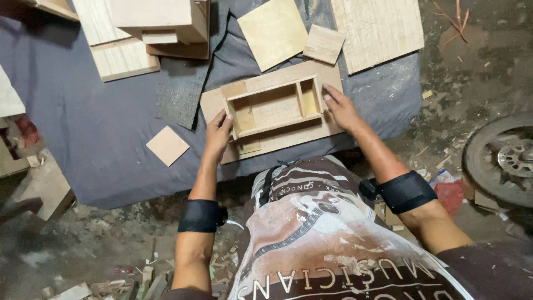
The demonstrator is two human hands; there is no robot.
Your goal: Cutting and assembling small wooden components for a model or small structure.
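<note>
Left hand (217, 132) and right hand (340, 106) each grip pressed on wooden frame (273, 106) ends, steadying it square on plywood base (288, 136).

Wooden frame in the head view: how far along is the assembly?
Done: the wooden frame already has four sides and one inner divider, and sits on a plywood base board. In hand: the left hand and the right hand grip its two ends, steadying it on the board. Left, as far as visible: the frame has no lid, and loose wood panels lie unused on the dark cloth.
</note>
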